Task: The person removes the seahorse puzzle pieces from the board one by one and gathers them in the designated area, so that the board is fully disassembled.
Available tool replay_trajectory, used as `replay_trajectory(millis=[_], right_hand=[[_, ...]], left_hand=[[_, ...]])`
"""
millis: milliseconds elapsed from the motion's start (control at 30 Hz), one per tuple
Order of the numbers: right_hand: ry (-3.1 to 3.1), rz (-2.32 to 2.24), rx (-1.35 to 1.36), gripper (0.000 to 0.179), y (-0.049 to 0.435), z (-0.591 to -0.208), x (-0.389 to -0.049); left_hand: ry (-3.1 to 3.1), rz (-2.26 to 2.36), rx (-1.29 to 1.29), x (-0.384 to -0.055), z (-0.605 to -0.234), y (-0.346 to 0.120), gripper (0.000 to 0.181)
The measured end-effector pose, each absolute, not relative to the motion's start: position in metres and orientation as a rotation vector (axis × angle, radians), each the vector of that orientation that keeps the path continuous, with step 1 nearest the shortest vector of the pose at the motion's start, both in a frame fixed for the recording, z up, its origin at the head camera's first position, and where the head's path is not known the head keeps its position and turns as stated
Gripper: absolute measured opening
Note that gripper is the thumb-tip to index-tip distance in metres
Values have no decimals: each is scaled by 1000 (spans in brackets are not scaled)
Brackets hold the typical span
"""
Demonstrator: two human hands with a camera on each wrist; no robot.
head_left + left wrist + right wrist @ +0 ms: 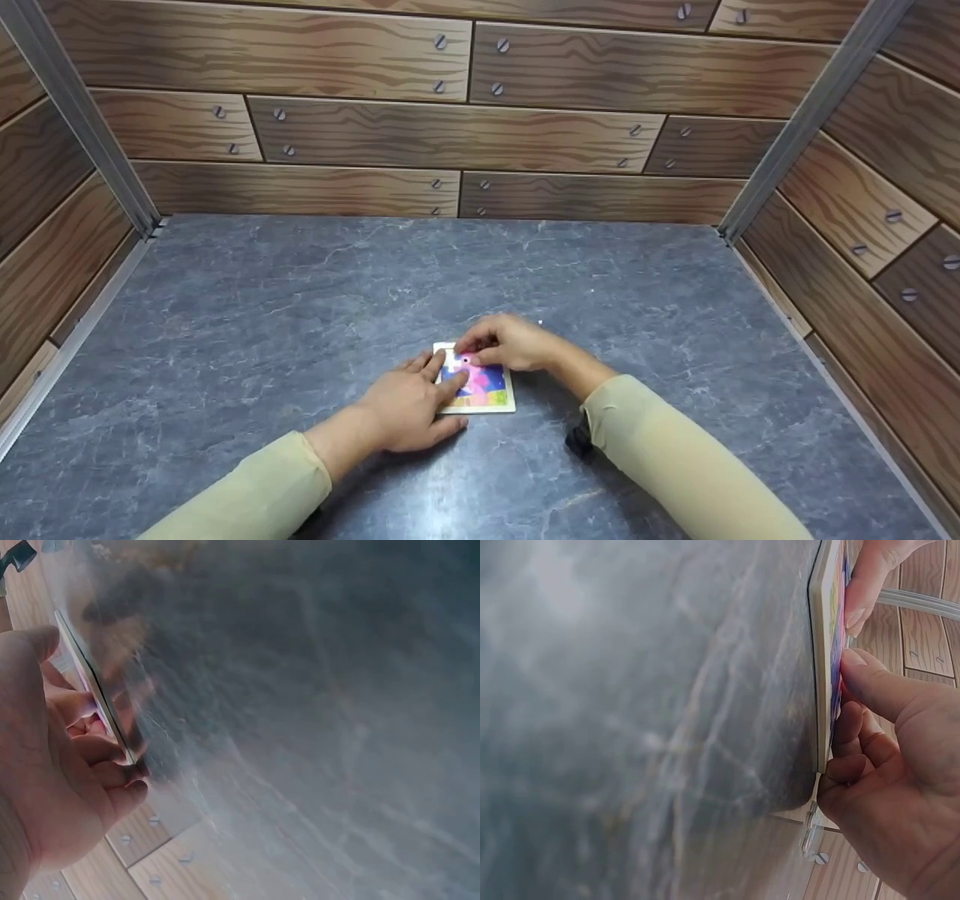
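Observation:
A small square board [491,409] with a pale rim lies flat on the grey tabletop. Its picture has a pink figure [478,381] on blue, with yellow and green along the bottom and a white patch at upper left. From the left, my left hand [409,409] rests on it, fingers spread over the left part and thumb by the near edge. My right hand [517,345] touches the upper part of the picture with thumb and bent fingers; whether a piece is between them is hidden. The right wrist view shows the thumb [874,682] against the board's face.
A grey marbled tabletop [300,292] surrounds the board. Wood-patterned walls [360,135] stand at the back and both sides, with metal posts [810,112] at the back corners. Tiny white specks [540,322] lie beyond the right hand.

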State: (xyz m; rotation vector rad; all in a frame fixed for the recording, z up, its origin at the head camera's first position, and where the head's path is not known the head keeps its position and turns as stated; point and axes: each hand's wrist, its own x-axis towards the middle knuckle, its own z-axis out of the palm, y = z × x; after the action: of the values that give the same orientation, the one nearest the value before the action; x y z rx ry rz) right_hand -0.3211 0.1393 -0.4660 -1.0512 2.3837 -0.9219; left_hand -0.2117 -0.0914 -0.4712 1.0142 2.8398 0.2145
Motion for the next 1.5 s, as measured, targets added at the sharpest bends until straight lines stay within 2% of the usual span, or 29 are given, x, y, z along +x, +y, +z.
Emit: replay_trajectory(millis=[1500], right_hand=[[2350, -906, -1064, 24, 136, -464, -322]], left_hand=[[2862, 148, 1028, -213, -471, -89, 70]])
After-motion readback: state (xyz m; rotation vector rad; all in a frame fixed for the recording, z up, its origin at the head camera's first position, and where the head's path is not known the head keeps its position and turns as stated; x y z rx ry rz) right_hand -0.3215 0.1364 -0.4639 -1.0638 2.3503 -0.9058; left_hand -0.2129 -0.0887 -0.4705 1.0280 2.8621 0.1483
